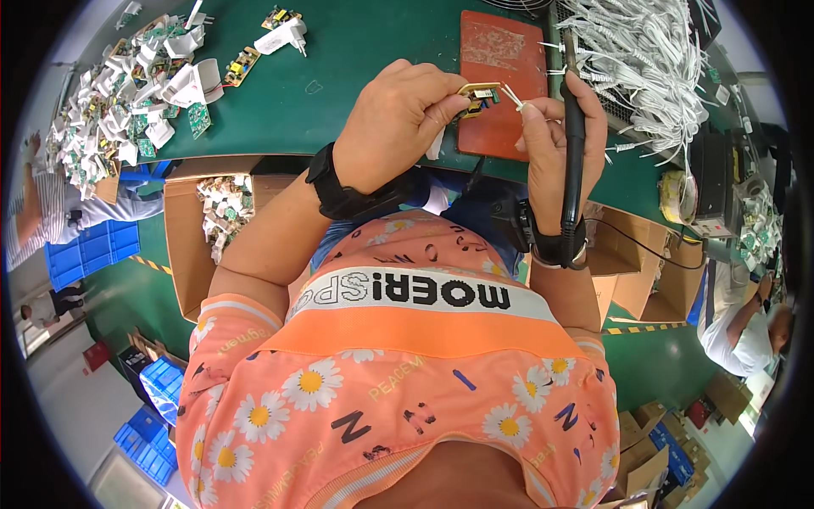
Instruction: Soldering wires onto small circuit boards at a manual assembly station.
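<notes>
My left hand (398, 119) pinches a small yellow-edged circuit board (480, 95) with a white shell piece under the fingers. My right hand (555, 127) grips a black soldering iron (575, 144) upright along the palm and pinches thin white wires (512, 96) at their bare ends, right beside the board. Both hands are raised over the near edge of the green bench (356, 59), in front of a brown-red mat (502, 76). Black bands sit on both wrists.
A heap of white charger shells and green boards (136, 85) lies at the far left. Bundled white cables (636, 59) hang at the right. An open carton (222, 212) of parts stands below the bench. Other people work at the left edge (34, 204) and at the right (746, 322).
</notes>
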`<action>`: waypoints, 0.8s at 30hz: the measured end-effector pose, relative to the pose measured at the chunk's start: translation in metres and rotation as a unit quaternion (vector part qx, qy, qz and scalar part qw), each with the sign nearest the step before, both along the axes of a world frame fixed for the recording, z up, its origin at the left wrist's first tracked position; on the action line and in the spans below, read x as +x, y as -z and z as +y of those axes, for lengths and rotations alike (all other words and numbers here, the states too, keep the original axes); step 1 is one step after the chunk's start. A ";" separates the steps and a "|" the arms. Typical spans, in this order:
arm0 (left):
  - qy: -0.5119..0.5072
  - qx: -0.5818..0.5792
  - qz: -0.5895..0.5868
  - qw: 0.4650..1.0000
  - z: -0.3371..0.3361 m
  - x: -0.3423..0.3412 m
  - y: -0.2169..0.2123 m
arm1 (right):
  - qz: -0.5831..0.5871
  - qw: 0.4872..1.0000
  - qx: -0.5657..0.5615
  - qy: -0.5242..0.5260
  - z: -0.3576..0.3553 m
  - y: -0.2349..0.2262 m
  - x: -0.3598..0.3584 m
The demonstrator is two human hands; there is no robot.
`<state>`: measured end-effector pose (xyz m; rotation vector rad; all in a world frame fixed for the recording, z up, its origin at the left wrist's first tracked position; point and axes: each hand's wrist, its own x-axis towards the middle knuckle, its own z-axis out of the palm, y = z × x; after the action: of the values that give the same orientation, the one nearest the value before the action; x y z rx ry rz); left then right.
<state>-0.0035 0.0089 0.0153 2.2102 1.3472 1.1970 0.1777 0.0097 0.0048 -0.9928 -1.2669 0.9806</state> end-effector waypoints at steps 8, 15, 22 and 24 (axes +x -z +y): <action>-0.019 0.102 0.070 0.992 0.000 0.005 -0.001 | 0.093 0.996 -0.013 -0.010 0.000 0.000 -0.005; -0.011 0.089 0.078 0.993 0.006 0.004 -0.002 | 0.160 0.985 -0.042 -0.049 0.005 0.001 -0.001; 0.036 0.000 0.011 0.999 0.012 0.003 -0.002 | 0.059 0.996 0.066 -0.009 0.009 0.007 -0.003; 0.032 -0.014 0.005 0.999 0.013 0.002 -0.001 | 0.027 0.996 0.086 -0.006 0.008 0.007 -0.003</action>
<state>-0.0015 0.0214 0.0166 2.2252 1.2775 1.1403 0.1746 0.0179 -0.0023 -0.8213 -1.2897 0.8860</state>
